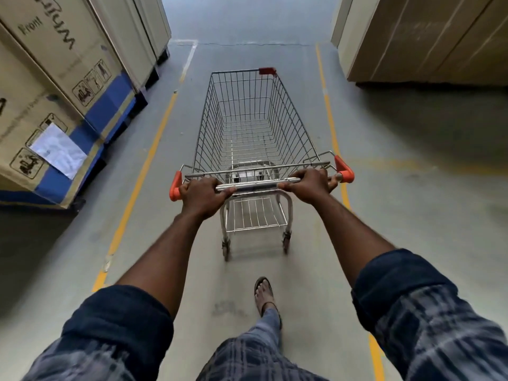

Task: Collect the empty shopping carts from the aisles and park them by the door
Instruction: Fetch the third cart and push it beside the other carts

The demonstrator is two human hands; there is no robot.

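Right now 1 empty cart (247, 119) stands mid-aisle on the grey floor (412, 188), w/ both hands on its bar (255, 185): left hand (202, 198) curled tight round the bar's left end, right hand (309, 185) curled tight round its right end, each next to 1 of 2 orange caps (345, 169). Either side of the cart runs 1 of 2 yellow lines (143, 166); left of the cart, past the line, sit printed cartons (55, 78) on blue bases, and ahead-right of it plain brown cartons, w/ floor running on betw. them. Behind the cart, 1 sandalled foot (264, 292).
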